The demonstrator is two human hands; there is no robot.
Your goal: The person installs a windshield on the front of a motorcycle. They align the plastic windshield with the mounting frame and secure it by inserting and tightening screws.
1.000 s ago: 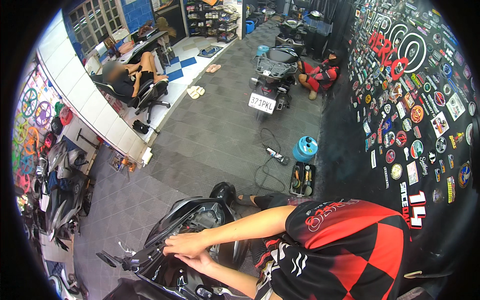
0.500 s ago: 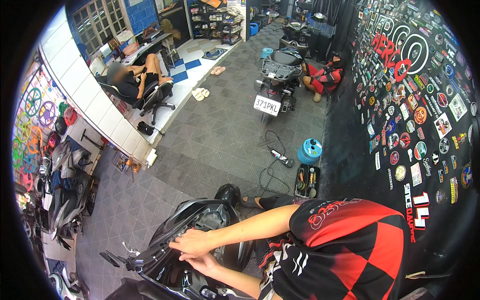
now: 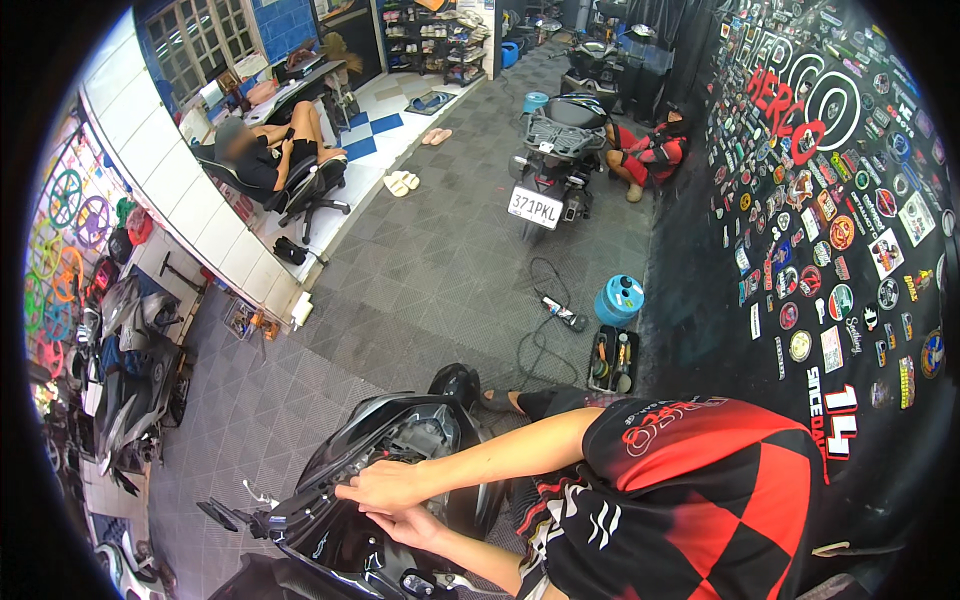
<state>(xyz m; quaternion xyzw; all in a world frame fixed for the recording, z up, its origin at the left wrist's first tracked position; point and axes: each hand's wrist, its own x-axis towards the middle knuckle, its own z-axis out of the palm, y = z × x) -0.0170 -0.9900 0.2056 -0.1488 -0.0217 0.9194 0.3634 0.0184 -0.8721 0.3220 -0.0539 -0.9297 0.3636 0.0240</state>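
Observation:
A black motor scooter point(image 3: 325, 545) stands at the lower middle, its front panels partly off and inner parts point(image 3: 425, 435) bare. Both my arms reach over it from the lower right. My right hand point(image 3: 385, 486), the upper one, has its back upward and its fingers pinched together above the opening. Just below, my left hand point(image 3: 408, 524) is turned partly palm up, its curled fingers meeting the right fingertips. Whatever the fingers grip is too small or hidden. A brake lever and handlebar end point(image 3: 262, 508) lie left of the hands.
A blue round container point(image 3: 619, 301), a black tool tray point(image 3: 613, 362) and a corded power tool point(image 3: 563, 314) are on the tiled floor. Farther back stands another motorcycle point(image 3: 560, 150), with a person crouching beside it point(image 3: 655, 155). Someone sits in an office chair point(image 3: 315, 190). Stickers cover the black wall point(image 3: 850, 250).
My hands keep almost the same place over the scooter, with only a slight shift of the fingers and wrists. The surroundings look unchanged.

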